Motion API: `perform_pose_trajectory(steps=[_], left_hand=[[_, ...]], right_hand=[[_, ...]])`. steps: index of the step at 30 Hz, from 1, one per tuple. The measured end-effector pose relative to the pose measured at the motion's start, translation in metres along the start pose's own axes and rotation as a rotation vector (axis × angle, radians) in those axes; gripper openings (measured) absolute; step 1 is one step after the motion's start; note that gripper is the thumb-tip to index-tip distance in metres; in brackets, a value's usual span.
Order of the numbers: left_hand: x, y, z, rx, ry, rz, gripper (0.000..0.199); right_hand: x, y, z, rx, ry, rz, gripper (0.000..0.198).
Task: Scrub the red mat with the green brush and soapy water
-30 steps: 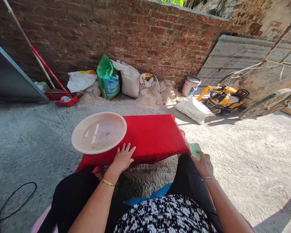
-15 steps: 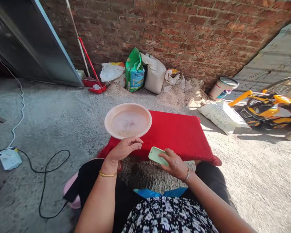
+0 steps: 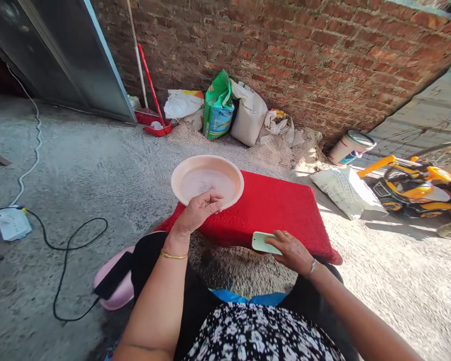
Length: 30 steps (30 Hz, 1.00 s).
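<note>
A pale pink basin [image 3: 177,189] with shallow, cloudy water and some dark specks stands on the left part of a low bench covered by a red cloth [image 3: 278,205]. My left hand [image 3: 201,209] is over the basin's near rim, its fingers bent and the thumb a little apart; nothing shows in it. Near the bench's front edge, my right hand [image 3: 291,250] grips a pale green oblong piece [image 3: 260,241] with rounded corners and a small hole at one end. Its exact kind cannot be made out, and my fingers cover its right part.
Left of my leg sits a pink container [image 3: 116,291]; a black cable [image 3: 65,265] runs to a white power strip [image 3: 13,223]. Along the brick wall are a red dustpan [image 3: 158,129], sacks [image 3: 218,115] and a bucket [image 3: 351,148]. A yellow toy vehicle [image 3: 417,188] stands right.
My left hand has moved up and over the basin's near rim. My right hand has shifted right with the pale green piece. The view has turned slightly.
</note>
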State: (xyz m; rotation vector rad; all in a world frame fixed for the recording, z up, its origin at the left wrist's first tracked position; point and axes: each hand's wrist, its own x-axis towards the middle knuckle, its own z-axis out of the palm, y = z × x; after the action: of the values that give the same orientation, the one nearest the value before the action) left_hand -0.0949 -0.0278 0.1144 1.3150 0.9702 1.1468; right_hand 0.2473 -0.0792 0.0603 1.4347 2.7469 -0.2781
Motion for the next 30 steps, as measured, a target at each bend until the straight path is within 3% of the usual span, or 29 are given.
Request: perform_pose_trajectory(steps=[3,5,9,15,19,22,25,30], left_hand=[[0.001,0.002,-0.001,-0.054,0.086,0.022,0.039],[0.003,-0.001,-0.001,-0.051,0.149,0.035,0.037],[0.007,-0.009,0.002,0.016,0.221,0.056,0.032],[0.013,-0.010,0.006,0.096,0.264,0.089,0.026],[0.015,-0.007,0.007,0.111,0.280,0.081,0.023],[0.016,-0.008,0.007,0.120,0.262,0.088,0.022],[0.018,-0.010,0.010,0.130,0.245,0.109,0.022],[0.024,-0.014,0.021,0.132,0.221,0.105,0.020]], right_hand=[[-0.049,0.021,0.000,0.108,0.051,0.269,0.037],[-0.058,0.018,0.003,0.211,0.150,0.424,0.035],[-0.014,-0.014,0.009,0.407,0.381,0.593,0.034],[0.104,-0.056,0.005,0.859,0.399,0.682,0.037],[0.151,-0.067,0.013,0.983,0.349,0.680,0.030],[0.165,-0.066,0.019,1.000,0.232,0.662,0.013],[0.167,-0.057,0.019,1.024,0.175,0.697,0.011],[0.128,-0.009,0.013,1.010,0.230,0.742,0.014]])
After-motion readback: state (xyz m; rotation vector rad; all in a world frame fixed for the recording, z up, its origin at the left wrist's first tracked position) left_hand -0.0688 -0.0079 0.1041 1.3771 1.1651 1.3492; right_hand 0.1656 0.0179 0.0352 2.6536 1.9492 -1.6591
